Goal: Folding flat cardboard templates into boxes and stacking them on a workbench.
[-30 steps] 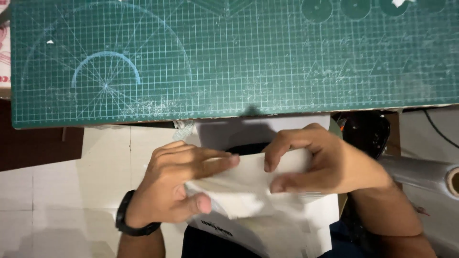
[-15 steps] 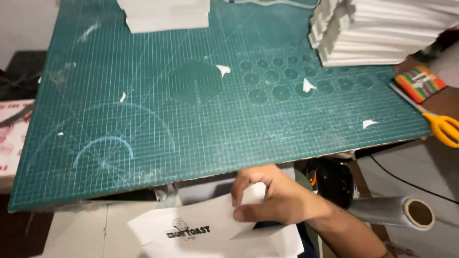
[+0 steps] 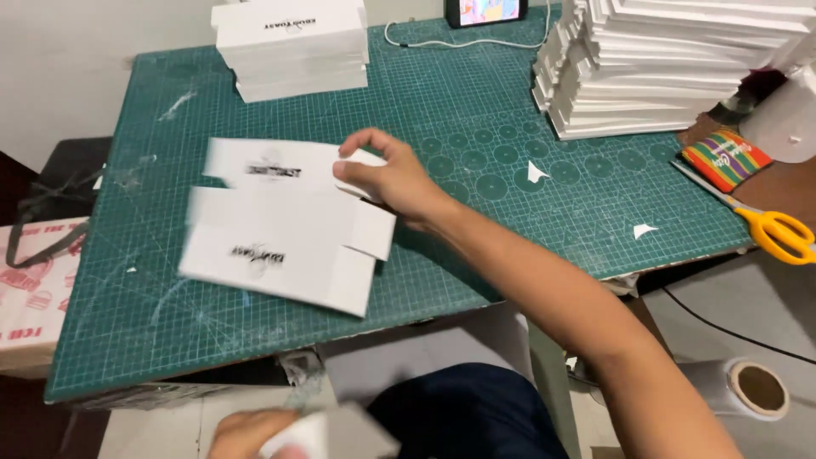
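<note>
White flat printed cardboard box blank [image 3: 285, 225] lies mid-left on the green cutting mat [image 3: 510, 110], right hand [image 3: 387, 174] pinching its far edge. Left hand [image 3: 251, 433], near, grips another sheet. It could slide askew under that light grip.

left hand [image 3: 255, 433]: blurred, cut off by the bottom edge; its grip cannot be told
flat white box [image 3: 285, 225]: smeared by motion blur
screen [image 3: 486, 12]: cropped by the top edge
</note>
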